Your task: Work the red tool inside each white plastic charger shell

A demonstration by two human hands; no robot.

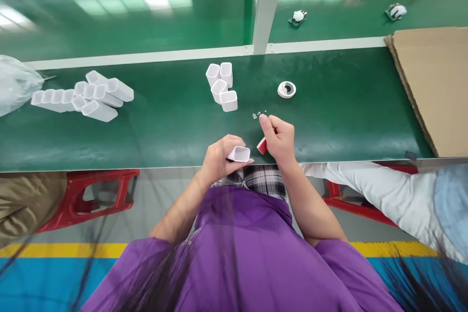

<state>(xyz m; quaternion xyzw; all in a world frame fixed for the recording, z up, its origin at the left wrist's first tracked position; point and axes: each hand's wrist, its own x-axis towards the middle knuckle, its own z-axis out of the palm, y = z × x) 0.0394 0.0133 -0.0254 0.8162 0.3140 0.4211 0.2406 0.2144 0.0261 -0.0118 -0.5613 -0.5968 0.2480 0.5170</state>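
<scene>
My left hand is wrapped round a white plastic tube, whose open end faces right and up over the table's front edge. Just right of it, my right hand is closed on a red and white tool; most of it is hidden in the fist, so its kind does not show. The hands are apart, and the tool does not touch the tube. Beyond my right thumb lie small white scraps. Farther back stand several white tubes in a group.
More white tubes lie at the left beside a clear plastic bag. A white ring-shaped roll sits right of centre. Flat cardboard covers the right end. Behind the rail, small white parts rest on another green surface. People sit on both sides.
</scene>
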